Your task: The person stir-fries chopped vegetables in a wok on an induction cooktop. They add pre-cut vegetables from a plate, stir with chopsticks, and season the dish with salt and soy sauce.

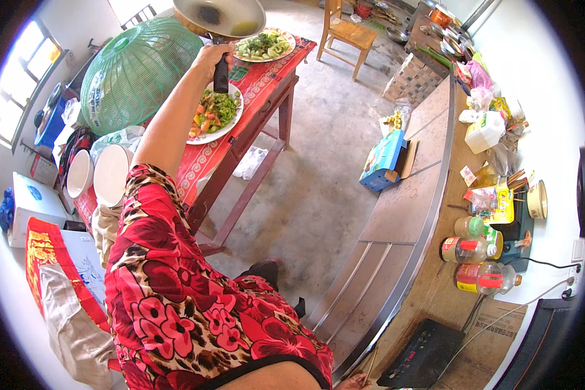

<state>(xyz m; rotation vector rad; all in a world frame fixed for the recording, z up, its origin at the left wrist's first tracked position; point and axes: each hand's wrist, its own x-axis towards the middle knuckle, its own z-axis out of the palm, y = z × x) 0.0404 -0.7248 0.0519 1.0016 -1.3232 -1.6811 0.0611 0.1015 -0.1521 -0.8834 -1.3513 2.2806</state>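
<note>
My left hand [213,59] is closed around the black handle of a frying pan [214,13]. The pan has a pale interior with a dark patch and a yellowish patch, and its far rim is cut off by the picture's top. Near it on the table sit a plate of chopped green vegetables [265,46] and, below the handle, a plate of cut tomatoes and green peppers [219,114]. Only partly in view at the bottom edge, my right hand [353,382] holds a thin stick, perhaps chopsticks [370,363], beside the counter.
A red-covered table [200,168] carries a green mesh food cover [136,73] and pale bowls [111,173]. Along the right runs a counter [431,273] with an induction cooker [421,353], bottles [485,279] and a white jug [485,131]. A blue box [382,163] and wooden chair [348,34] stand beyond.
</note>
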